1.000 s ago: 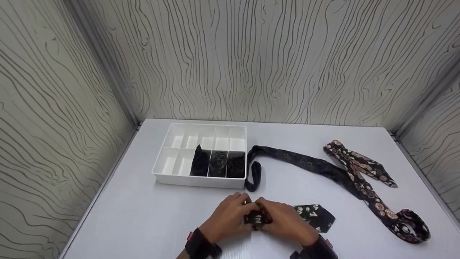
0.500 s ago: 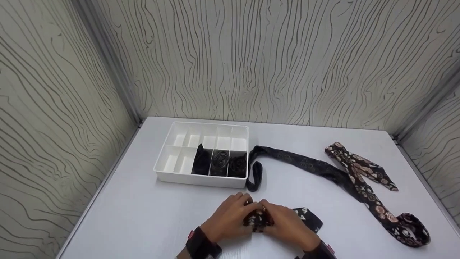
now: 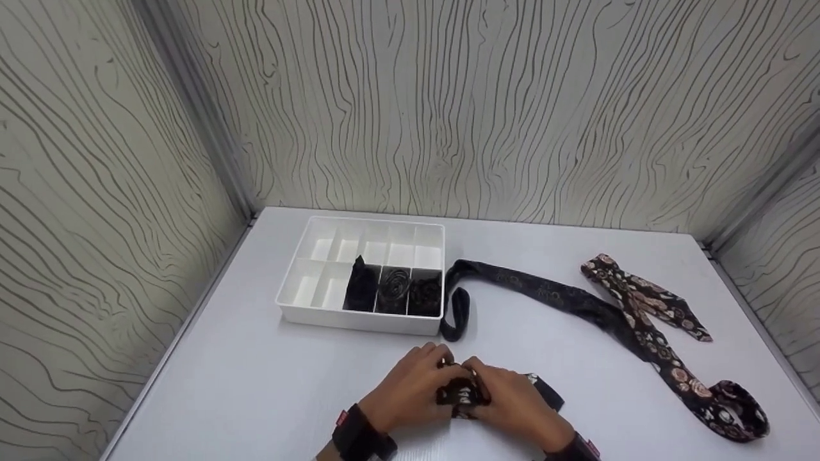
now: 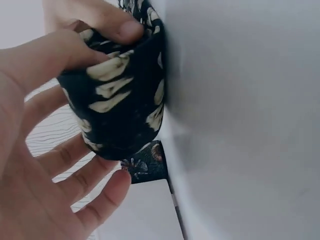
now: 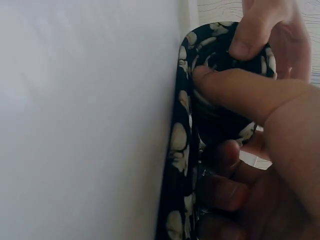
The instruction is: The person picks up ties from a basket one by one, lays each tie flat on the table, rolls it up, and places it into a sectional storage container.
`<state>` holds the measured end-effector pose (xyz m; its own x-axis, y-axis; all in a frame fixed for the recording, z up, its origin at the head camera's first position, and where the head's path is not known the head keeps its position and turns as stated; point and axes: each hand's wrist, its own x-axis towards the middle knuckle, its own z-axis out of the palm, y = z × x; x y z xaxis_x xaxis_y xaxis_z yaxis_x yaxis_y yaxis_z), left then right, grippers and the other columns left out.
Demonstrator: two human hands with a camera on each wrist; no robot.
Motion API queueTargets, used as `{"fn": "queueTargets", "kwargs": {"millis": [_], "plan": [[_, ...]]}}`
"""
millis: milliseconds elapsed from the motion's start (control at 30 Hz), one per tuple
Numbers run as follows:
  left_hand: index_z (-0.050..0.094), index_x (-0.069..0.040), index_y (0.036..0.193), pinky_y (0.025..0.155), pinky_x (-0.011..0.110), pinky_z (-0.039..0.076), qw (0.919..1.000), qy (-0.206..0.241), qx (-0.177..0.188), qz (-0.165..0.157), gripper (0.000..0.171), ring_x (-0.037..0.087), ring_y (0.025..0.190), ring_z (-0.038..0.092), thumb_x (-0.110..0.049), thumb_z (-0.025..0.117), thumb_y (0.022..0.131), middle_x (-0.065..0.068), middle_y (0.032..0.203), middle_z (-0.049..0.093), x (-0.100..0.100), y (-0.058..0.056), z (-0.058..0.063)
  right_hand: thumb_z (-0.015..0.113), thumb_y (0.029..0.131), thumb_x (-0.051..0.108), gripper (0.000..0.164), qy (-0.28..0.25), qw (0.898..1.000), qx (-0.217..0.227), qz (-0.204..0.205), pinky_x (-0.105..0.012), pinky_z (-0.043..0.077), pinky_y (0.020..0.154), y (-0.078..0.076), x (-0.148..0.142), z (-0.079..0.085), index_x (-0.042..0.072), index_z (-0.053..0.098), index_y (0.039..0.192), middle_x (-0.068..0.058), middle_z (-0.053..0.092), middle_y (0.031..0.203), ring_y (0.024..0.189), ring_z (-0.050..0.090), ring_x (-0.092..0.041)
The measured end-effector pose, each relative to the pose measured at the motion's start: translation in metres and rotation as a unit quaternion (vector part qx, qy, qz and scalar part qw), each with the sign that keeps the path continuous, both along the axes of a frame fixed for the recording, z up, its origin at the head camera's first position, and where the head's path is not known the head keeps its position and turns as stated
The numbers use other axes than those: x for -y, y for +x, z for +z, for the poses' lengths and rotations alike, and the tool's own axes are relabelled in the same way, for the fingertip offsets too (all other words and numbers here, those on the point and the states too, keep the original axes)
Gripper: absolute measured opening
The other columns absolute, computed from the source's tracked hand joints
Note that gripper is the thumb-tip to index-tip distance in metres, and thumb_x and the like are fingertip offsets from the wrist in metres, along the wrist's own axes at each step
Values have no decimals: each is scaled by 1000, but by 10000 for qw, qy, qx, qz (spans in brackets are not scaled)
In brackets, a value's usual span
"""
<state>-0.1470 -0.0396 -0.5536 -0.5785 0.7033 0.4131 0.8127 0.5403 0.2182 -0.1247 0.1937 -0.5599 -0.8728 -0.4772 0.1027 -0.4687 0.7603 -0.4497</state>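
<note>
A dark tie with cream floral print is partly wound into a thick roll at the table's front. My left hand grips the roll's left side, its thumb pressed into the coil in the left wrist view. From the right, my right hand holds the same roll, thumb on the coiled side and fingers curled near the flat strip. The tie's loose end lies flat and shows past the right hand. In the right wrist view the unrolled strip runs along the table away from the coil.
Behind the hands stands a white divided box. Its front right compartments hold a navy rolled tie, a grey-black one and a dark one. A navy tie and a rose-print tie lie loosely at right.
The tie's loose end has drawn in toward the hands, so less of it shows beyond the right hand. Both hands stay at the roll. The head view has shifted slightly.
</note>
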Motion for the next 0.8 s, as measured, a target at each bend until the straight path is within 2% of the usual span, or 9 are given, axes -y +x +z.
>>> {"fn": "queueTargets", "kwargs": {"millis": [33, 133, 267, 367, 467, 533, 667, 800], "plan": [[74, -31, 120, 84, 21, 47, 10000, 2, -21, 2, 44, 8, 92, 51, -48, 89, 82, -9, 104, 60, 0, 0, 0, 89, 84, 35, 57, 16, 10000, -39, 6, -42, 60, 81, 1, 0, 0, 28, 59, 131, 3, 78, 113, 98, 75, -22], [75, -32, 121, 84, 22, 48, 10000, -56, -20, 27, 44, 8, 91, 52, -46, 89, 82, -9, 103, 60, -1, 2, 0, 89, 82, 28, 60, 21, 10000, 34, -3, -37, 57, 73, 2, 0, 1, 28, 58, 133, 5, 74, 101, 88, 71, -17], [74, -32, 124, 86, 23, 48, 9999, -148, -34, 60, 47, 8, 93, 52, -47, 88, 82, -9, 105, 60, -1, 3, 1, 90, 79, 24, 64, 142, 9999, 28, -31, -39, 58, 72, 4, -1, 2, 27, 57, 134, 3, 76, 101, 88, 72, -18], [73, -32, 122, 86, 22, 47, 9998, -182, -72, 56, 47, 8, 94, 53, -52, 88, 82, -9, 105, 60, -1, 3, 2, 91, 81, 32, 64, 158, 9999, 52, -12, -47, 61, 83, 4, -1, 2, 27, 56, 135, 0, 78, 115, 101, 75, -22], [74, -33, 119, 86, 23, 47, 9998, -194, -23, 53, 45, 8, 93, 52, -55, 86, 82, -9, 105, 61, 0, 3, 3, 88, 84, 42, 61, 142, 9998, 144, 27, -45, 60, 84, 3, -3, 2, 27, 58, 135, 2, 77, 116, 102, 74, -21], [74, -33, 120, 87, 22, 47, 9998, -200, 66, 55, 44, 7, 94, 52, -54, 87, 83, -9, 105, 60, 0, 2, 4, 87, 85, 46, 59, 142, 9998, 149, 56, -42, 60, 82, 3, -4, 2, 28, 59, 132, 3, 77, 114, 100, 74, -18], [75, -34, 120, 86, 22, 46, 9996, -272, 90, 61, 43, 8, 93, 52, -47, 88, 81, -9, 104, 60, -1, 3, 5, 86, 86, 50, 59, 90, 9998, 115, 148, -31, 53, 70, 2, -5, 1, 28, 58, 133, 8, 71, 92, 81, 66, -9], [73, -34, 125, 87, 23, 46, 9992, -311, 227, 64, 48, 7, 94, 51, -45, 88, 80, -9, 106, 59, 0, 4, 5, 86, 86, 46, 56, 104, 9997, 11, 239, -33, 55, 70, 4, -3, 0, 26, 58, 129, 7, 73, 94, 84, 68, -10]]}}
